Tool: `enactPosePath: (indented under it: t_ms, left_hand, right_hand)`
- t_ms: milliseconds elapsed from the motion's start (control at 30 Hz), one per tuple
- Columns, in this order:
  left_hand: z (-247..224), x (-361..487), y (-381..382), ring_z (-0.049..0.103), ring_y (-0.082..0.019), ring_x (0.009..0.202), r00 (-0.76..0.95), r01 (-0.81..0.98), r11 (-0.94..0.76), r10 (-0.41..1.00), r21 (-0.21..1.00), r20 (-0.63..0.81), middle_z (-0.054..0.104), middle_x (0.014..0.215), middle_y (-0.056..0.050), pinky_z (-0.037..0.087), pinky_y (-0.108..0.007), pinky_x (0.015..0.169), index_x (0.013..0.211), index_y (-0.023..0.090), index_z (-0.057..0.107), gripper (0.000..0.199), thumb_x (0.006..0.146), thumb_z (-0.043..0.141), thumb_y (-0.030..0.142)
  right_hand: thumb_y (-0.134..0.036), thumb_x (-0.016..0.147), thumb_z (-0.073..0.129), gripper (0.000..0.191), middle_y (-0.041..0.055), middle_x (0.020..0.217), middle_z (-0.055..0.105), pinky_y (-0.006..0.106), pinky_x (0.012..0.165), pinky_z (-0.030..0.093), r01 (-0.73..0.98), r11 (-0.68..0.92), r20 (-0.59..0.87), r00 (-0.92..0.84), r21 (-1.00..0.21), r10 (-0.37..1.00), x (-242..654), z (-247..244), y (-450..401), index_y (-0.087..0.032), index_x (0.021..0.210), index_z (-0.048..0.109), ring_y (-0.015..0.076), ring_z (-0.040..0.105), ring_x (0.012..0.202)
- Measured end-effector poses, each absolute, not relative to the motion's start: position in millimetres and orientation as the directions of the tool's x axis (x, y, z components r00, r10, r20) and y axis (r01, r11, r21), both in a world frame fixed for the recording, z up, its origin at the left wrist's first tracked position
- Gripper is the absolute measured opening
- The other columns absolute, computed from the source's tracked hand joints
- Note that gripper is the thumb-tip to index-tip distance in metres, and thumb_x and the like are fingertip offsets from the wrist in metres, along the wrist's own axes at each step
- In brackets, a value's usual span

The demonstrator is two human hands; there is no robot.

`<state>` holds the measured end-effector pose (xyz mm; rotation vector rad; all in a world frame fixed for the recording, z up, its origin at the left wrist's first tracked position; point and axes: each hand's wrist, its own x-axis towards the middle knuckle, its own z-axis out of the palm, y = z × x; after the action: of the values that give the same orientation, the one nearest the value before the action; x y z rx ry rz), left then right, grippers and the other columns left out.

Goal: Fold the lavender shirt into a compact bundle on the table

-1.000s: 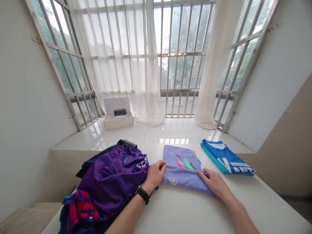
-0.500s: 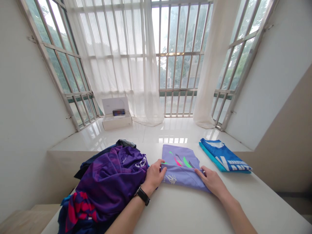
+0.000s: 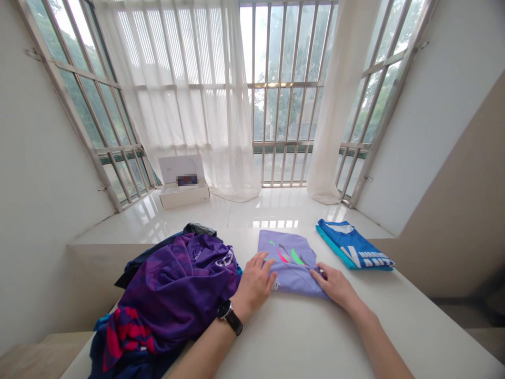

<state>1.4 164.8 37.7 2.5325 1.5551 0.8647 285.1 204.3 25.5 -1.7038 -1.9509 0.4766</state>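
Clearly, the relation that matters is how the lilac shirt (image 3: pixel 294 279) lies between the two hands: flat on the white table (image 3: pixel 292 337), with its folded-over near band running from left to right, dipping slightly toward the right. The left hand (image 3: pixel 255 284) is loosely open at the band's left end, its fingers spread and pointing away from the body, the fingertips over the cloth; whether they press on it is hard to tell. The right hand (image 3: pixel 337 284) is at the opposite end, thumb and fingers seemingly pinching the edge of the band. Both are about equally near, so neither has the shorter reach, and the rest of the shirt extends beyond them toward the window, its printed strokes facing up. The purple garment (image 3: pixel 177 295) is heaped just beside the left hand, while the folded blue shirt (image 3: pixel 363 250) lies beyond the right hand, apart from it.
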Motion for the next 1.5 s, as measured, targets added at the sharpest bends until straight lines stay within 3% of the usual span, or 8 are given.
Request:
enactPosePath:
  t_ms: [167, 333, 467, 633, 900, 1500]
  left_hand:
    - [32.0, 2.7, 158.8, 0.033, -0.035, 0.145, 0.392, 0.824, -0.466, 0.879, 0.323, 0.270, 0.042, 0.153, -0.015, 0.033, -0.054, 0.117, 0.144, 0.023, 0.049, 0.046, 0.101, 0.048, 0.040]
    - [27.6, -3.1, 169.4, 0.039, -0.028, 0.142, 0.289, 0.796, -0.392, 0.916, 0.461, 0.280, 0.046, 0.151, -0.015, 0.033, -0.043, 0.119, 0.143, 0.018, 0.049, 0.048, 0.099, 0.048, 0.039]
    - [27.0, -10.4, 178.2, 0.057, -0.030, 0.122, 0.076, 0.816, -0.219, 0.958, 0.535, 0.277, 0.063, 0.127, -0.018, 0.042, -0.045, 0.107, 0.133, 0.012, 0.053, 0.042, 0.097, 0.047, 0.034]
    - [32.2, -14.1, 177.0, 0.067, -0.026, 0.096, 0.071, 0.794, -0.220, 0.959, 0.566, 0.273, 0.070, 0.101, -0.009, 0.051, -0.037, 0.089, 0.122, 0.017, 0.057, 0.034, 0.093, 0.056, 0.034]
    - [36.7, -9.6, 175.5, 0.066, -0.019, 0.098, 0.105, 0.740, -0.320, 0.924, 0.592, 0.368, 0.068, 0.110, -0.007, 0.051, -0.030, 0.088, 0.122, 0.020, 0.056, 0.027, 0.097, 0.046, 0.018]
    - [36.5, -6.9, 179.7, 0.070, -0.022, 0.096, 0.076, 0.807, -0.223, 0.958, 0.547, 0.278, 0.070, 0.107, -0.006, 0.050, -0.029, 0.081, 0.118, 0.022, 0.053, 0.022, 0.099, 0.044, 0.016]
  right_hand:
    - [-0.065, 0.085, 0.044, 0.042, 0.0010, 0.061, 0.065, 0.030, 0.062, 0.039, 0.778, 0.098, 0.171, 0.013, -0.620, 0.985, 284.4, 24.2, 198.1, -0.027, 0.077, 0.059, 0.0215, 0.060, 0.063]
    - [-0.072, 0.087, 0.032, 0.057, 0.0031, 0.064, 0.067, 0.030, 0.064, 0.042, 0.737, 0.070, 0.207, 0.096, -0.672, 0.974, 289.2, 23.0, 184.3, -0.025, 0.067, 0.058, 0.0209, 0.061, 0.067]
    - [-0.071, 0.082, 0.046, 0.050, 0.0036, 0.071, 0.072, 0.030, 0.068, 0.045, 0.722, 0.039, 0.187, 0.126, -0.691, 0.974, 289.7, 17.4, 174.0, -0.025, 0.079, 0.065, 0.0217, 0.065, 0.069]
    - [-0.064, 0.082, 0.048, 0.042, 0.0062, 0.082, 0.075, 0.031, 0.070, 0.046, 0.733, 0.031, 0.194, 0.139, -0.680, 0.971, 286.0, 14.6, 169.1, -0.025, 0.082, 0.064, 0.0225, 0.066, 0.074]
    - [-0.054, 0.089, 0.041, 0.033, 0.0027, 0.071, 0.069, 0.030, 0.063, 0.041, 0.804, -0.005, 0.200, 0.153, -0.594, 0.968, 282.8, 18.1, 164.7, -0.026, 0.084, 0.059, 0.0215, 0.064, 0.068]
    - [-0.051, 0.094, 0.035, 0.030, 0.0041, 0.084, 0.075, 0.031, 0.063, 0.039, 0.882, -0.064, 0.167, 0.158, -0.466, 0.973, 280.4, 16.0, 165.0, -0.027, 0.092, 0.053, 0.0250, 0.069, 0.077]
